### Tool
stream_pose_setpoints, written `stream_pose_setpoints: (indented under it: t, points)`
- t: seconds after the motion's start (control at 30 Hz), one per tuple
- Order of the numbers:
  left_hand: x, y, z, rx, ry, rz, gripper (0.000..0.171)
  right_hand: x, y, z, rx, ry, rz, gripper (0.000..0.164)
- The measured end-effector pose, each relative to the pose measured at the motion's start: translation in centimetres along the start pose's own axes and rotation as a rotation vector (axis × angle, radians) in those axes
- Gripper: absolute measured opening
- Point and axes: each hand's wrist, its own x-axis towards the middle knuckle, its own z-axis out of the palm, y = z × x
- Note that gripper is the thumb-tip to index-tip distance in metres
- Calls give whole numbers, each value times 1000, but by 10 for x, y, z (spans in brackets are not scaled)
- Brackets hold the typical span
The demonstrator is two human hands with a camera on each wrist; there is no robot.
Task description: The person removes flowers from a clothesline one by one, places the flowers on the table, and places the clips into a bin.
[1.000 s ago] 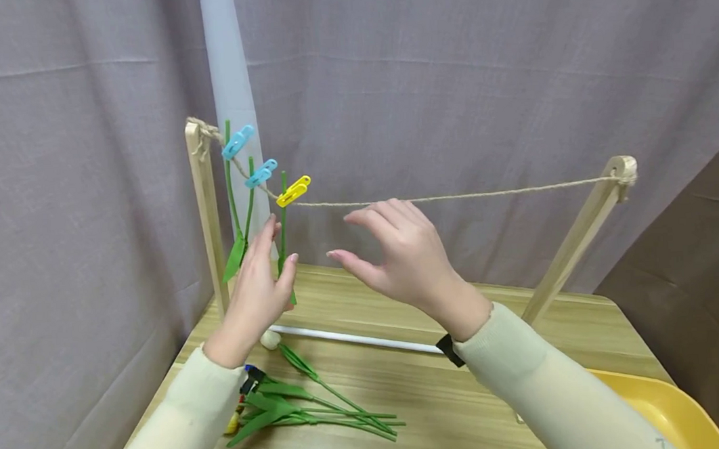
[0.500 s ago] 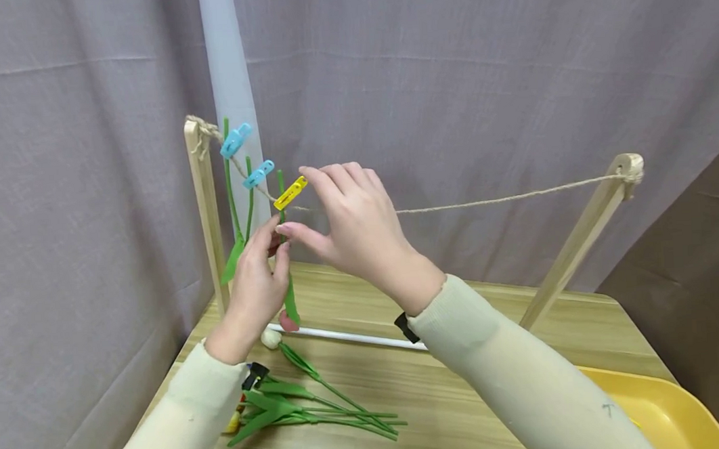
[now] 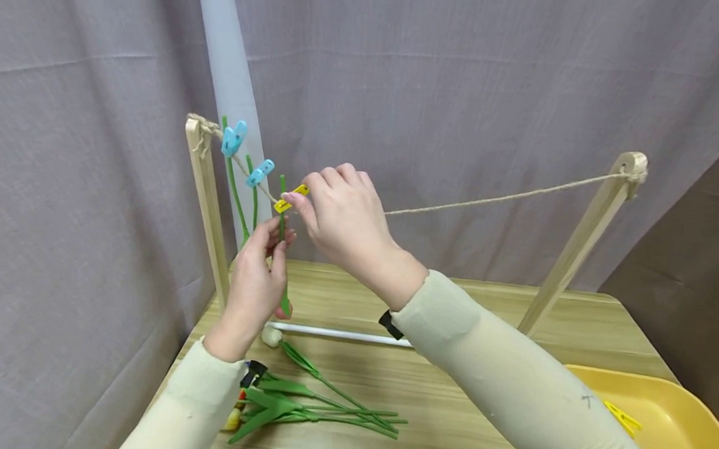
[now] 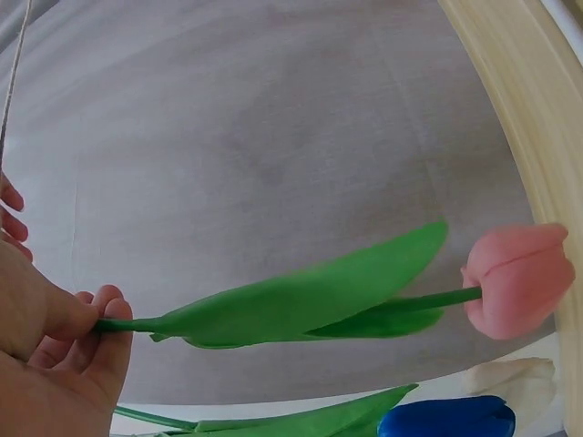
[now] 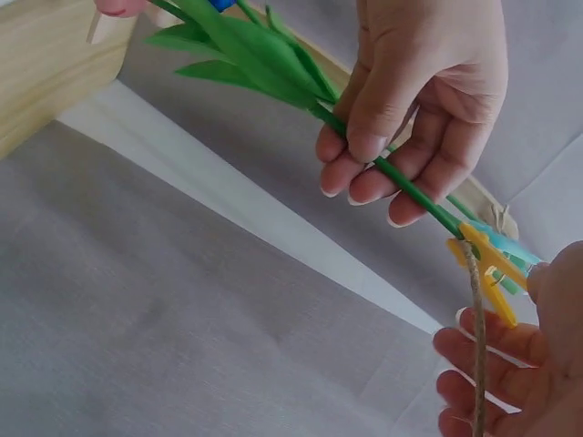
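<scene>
My left hand (image 3: 254, 277) pinches the green stem of a pink artificial tulip (image 4: 517, 284), which hangs head down from a twine line (image 3: 492, 199). Just above those fingers, a yellow clothespin (image 5: 490, 255) sits where stem and twine meet. My right hand (image 3: 352, 221) holds this clothespin by its handles between thumb and fingers. Farther left on the twine, a blue clothespin (image 3: 260, 173) and another blue clothespin (image 3: 232, 140) each clip a stem. In the left wrist view, a blue tulip (image 4: 446, 417) and a white tulip (image 4: 515, 382) appear below the pink one.
Wooden posts stand left (image 3: 209, 219) and right (image 3: 571, 254), with a white rod (image 3: 341, 334) low between them. Several tulips (image 3: 308, 410) lie on the wooden table (image 3: 442, 410). A yellow tray (image 3: 681, 418) at the right front holds a yellow clothespin (image 3: 622, 417).
My right hand has moved left to the yellow clothespin and taken hold of it. The left hand has closed on the pink tulip's stem below it.
</scene>
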Motion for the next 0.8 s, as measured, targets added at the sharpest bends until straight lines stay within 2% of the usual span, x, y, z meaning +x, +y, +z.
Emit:
stream_pose_setpoints:
  t: [0.2,0.43,0.63,0.8]
  points:
    - [-3,-1,1,14,-14,1,34,-6,2,3,52,63,-49,31]
    - [-7,-1,3,3,-29,-11,34,-8,5,1,49,153,-115,27]
    - [-14,-3,3,8,-73,-51,36,-6,11,-6,88,252,-95,25]
    - [-19,-6,4,11,-90,-56,36,-5,17,-15,124,308,-71,25]
